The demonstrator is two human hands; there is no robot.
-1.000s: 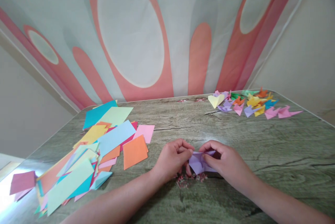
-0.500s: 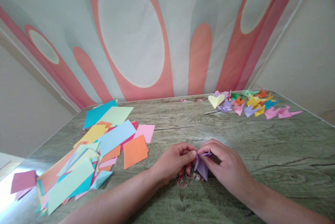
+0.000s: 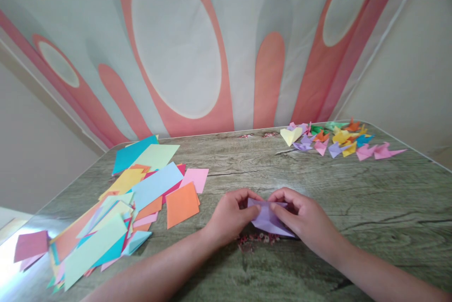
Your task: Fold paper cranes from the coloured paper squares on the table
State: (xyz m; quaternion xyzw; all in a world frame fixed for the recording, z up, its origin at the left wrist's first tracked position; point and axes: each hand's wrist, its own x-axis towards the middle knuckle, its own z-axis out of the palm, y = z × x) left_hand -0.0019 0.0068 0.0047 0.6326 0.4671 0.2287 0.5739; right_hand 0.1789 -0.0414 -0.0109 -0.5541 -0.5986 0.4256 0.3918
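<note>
Purple paper (image 3: 268, 221): folded piece, gripped between the 2 hands near the middle of the counter's (image 3: 243, 163) near half. Left hand (image 3: 231, 215) is pinched on its left end, thumb on the near face, fingers behind. Right hand (image 3: 300, 210) is pinched on the right part in the same way; the 2 thumbs lie close together. The paper's lower edge slants down toward the right hand. Contact between paper and counter: cannot tell. A red-and-white floral print (image 3: 249, 244) shows just below the paper.

Left side: loose sheets in an overlapping spread. A light blue sheet (image 3: 157, 186) lies across the upper part, a light green sheet (image 3: 97, 250) across the lower. The orange squares (image 3: 182, 205) form the right margin of the spread, nearest the left hand, with a strip of wood grain between. The mauve square (image 3: 31, 243) sits at the far left, near the counter's left edge.

Right side: folded figures (image 3: 341, 136) are clustered by the far edge, well apart from the hands. A pale yellow heart-shaped piece (image 3: 291, 136) lies at the cluster's left end. Wide wood grain runs from the right hand to the right edge, and between the hands and the backdrop (image 3: 243, 57).
</note>
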